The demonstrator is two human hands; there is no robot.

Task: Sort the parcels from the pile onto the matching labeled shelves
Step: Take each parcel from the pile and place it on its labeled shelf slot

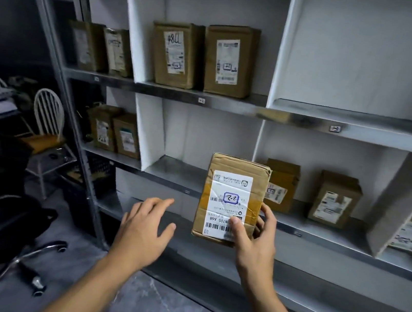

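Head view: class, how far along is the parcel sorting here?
Done: shelved parcels stand in several bays. In hand: the right hand grips a labelled parcel before the lower middle bay; the left hand hovers open. Left: shelving it; the pile is out of view.

Upside-down "N705 A68" on the white label (228,205) of the held parcel (258,191); other print illegible

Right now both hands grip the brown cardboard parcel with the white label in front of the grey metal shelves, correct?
Not quite. Only the right hand grips the brown cardboard parcel with the white label, with its thumb on the label. The left hand is open beside it, with a gap between them. The parcel is in front of the grey metal shelves, as the head view shows.
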